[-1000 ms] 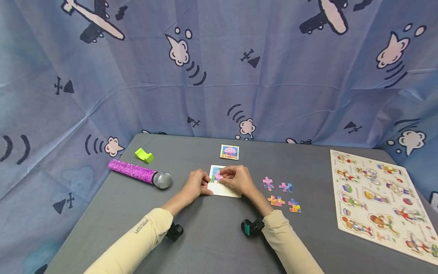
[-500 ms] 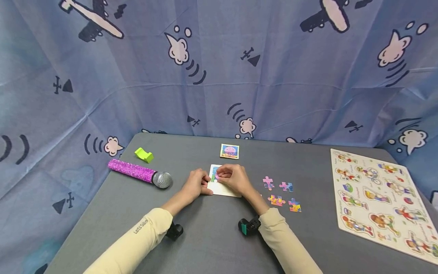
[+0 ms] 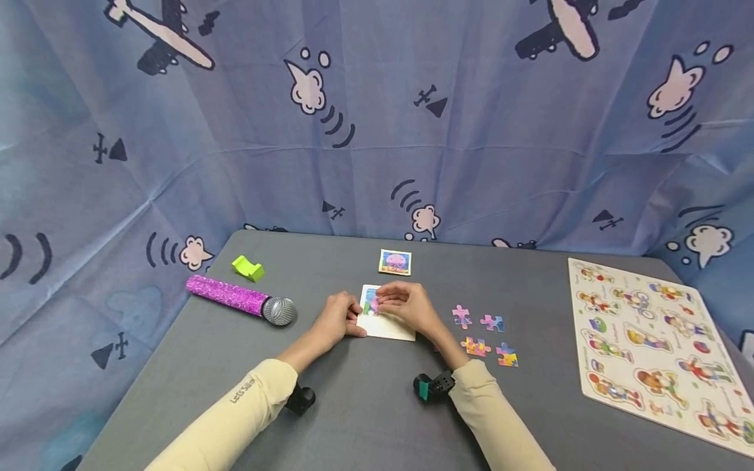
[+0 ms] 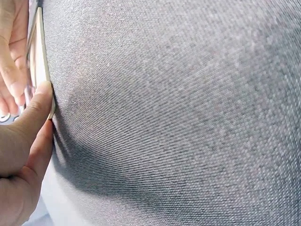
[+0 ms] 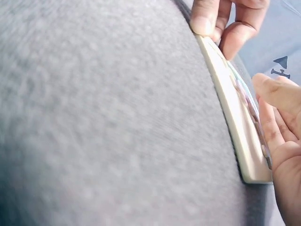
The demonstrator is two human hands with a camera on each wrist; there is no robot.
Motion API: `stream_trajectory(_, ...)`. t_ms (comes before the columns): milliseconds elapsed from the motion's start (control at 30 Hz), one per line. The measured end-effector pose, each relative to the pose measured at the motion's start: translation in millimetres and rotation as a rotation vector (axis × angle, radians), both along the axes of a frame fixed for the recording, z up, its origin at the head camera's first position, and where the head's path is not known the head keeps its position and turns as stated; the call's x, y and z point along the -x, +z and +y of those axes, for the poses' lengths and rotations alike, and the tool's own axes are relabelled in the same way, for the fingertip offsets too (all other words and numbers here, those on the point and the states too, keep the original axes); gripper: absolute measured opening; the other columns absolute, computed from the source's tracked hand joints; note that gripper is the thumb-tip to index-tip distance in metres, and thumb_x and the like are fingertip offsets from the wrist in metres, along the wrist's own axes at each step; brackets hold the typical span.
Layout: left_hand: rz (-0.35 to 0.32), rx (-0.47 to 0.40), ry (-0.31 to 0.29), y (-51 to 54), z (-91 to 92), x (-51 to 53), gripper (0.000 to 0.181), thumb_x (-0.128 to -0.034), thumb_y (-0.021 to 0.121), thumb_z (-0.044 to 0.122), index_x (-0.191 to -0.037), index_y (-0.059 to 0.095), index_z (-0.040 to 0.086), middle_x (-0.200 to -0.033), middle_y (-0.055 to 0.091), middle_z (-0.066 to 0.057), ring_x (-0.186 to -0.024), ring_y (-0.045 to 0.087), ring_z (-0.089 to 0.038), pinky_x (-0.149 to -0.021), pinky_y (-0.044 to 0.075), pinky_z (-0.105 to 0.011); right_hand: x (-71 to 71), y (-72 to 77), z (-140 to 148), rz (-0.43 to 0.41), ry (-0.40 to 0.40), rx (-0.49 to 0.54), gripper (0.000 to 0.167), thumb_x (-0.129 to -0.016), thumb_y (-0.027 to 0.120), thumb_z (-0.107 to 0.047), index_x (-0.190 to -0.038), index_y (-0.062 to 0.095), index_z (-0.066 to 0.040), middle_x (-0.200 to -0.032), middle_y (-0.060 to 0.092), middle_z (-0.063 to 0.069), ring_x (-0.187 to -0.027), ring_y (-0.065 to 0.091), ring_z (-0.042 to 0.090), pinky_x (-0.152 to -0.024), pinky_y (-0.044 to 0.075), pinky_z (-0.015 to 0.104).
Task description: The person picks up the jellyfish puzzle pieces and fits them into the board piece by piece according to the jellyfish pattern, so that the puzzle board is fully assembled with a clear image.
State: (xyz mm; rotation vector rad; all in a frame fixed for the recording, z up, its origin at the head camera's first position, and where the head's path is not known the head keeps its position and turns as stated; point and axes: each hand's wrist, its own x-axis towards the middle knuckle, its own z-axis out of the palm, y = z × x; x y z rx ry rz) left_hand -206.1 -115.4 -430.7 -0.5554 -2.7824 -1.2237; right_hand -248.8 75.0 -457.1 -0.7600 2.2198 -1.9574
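Observation:
A small white puzzle board (image 3: 385,328) lies in front of me, with joined blue, green and pink pieces (image 3: 370,302) at its upper left. My left hand (image 3: 337,318) grips the board's left edge, thumb at the near corner; the left wrist view shows the thumb (image 4: 40,99) and a finger on that edge. Over the pieces is my right hand (image 3: 409,306), its fingertips at the pink part and hiding some of it. In the right wrist view, the right hand's thumb (image 5: 265,87) stands apart from its fingers, and no loose piece shows between them.
Several loose jigsaw pieces (image 3: 476,346) lie right of the right forearm. A small jellyfish picture card (image 3: 395,262) lies beyond the board. Further left are a pink glitter microphone (image 3: 235,297) and a green block (image 3: 248,268); a large picture board (image 3: 660,347) is at right.
The right hand makes small shifts over the pieces, its fingertips lifting slightly from the pink part. The left hand stays on the board's edge, and the board keeps its place.

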Motion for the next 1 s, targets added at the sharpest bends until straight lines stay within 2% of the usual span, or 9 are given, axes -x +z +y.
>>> stream_trajectory(167,-0.013,0.011,0.011,2.5,1.1,-1.1,0.038,-0.0560,0.089,-0.003,-0.082,0.062,-0.010,-0.075,0.054,-0.013,-0.069,0.062,-0.026,-0.060,0.049,-0.020,2.4,-0.6,5.2,0.004,0.005,0.006,0.026,-0.079,0.070,0.013,-0.104,0.063,0.015,-0.100,0.065,0.031,-0.089,0.066,0.039,-0.075,0.056,0.027)
stream_trajectory(367,-0.015,0.012,0.017,6.1,2.2,-3.2,0.038,-0.0564,0.089,-0.003,-0.082,0.062,-0.010,-0.074,0.054,-0.013,-0.069,0.061,-0.026,-0.060,0.049,-0.021,1.7,1.2,12.9,-0.020,-0.029,0.014,0.027,-0.078,0.071,0.011,-0.104,0.064,0.015,-0.100,0.065,0.031,-0.084,0.067,0.024,-0.071,0.055,0.022)
stream_trajectory(533,-0.013,0.018,0.026,6.7,1.9,-4.2,0.038,-0.0563,0.089,-0.004,-0.082,0.062,-0.010,-0.074,0.054,-0.013,-0.069,0.060,-0.024,-0.061,0.049,-0.021,1.0,3.0,22.5,-0.010,-0.051,0.015,0.027,-0.079,0.072,0.008,-0.105,0.065,0.013,-0.101,0.065,0.031,-0.082,0.066,0.018,-0.069,0.053,0.019)
stream_trajectory(733,0.009,0.023,0.015,5.2,0.4,-5.3,0.038,-0.0566,0.089,-0.004,-0.082,0.062,-0.010,-0.075,0.053,-0.013,-0.070,0.061,-0.025,-0.062,0.051,-0.023,0.5,2.8,35.5,0.011,-0.064,0.009,0.027,-0.080,0.073,0.004,-0.105,0.065,0.012,-0.102,0.065,0.030,-0.081,0.064,0.014,-0.070,0.052,0.019)
stream_trajectory(1000,0.030,0.030,-0.007,2.5,-0.2,-4.8,0.038,-0.0576,0.089,-0.002,-0.083,0.062,-0.010,-0.076,0.053,-0.013,-0.071,0.062,-0.026,-0.063,0.053,-0.025,-1.6,5.6,62.1,0.022,-0.086,-0.031,0.027,-0.083,0.071,0.003,-0.108,0.065,0.011,-0.105,0.065,0.029,-0.085,0.065,0.015,-0.075,0.053,0.020)
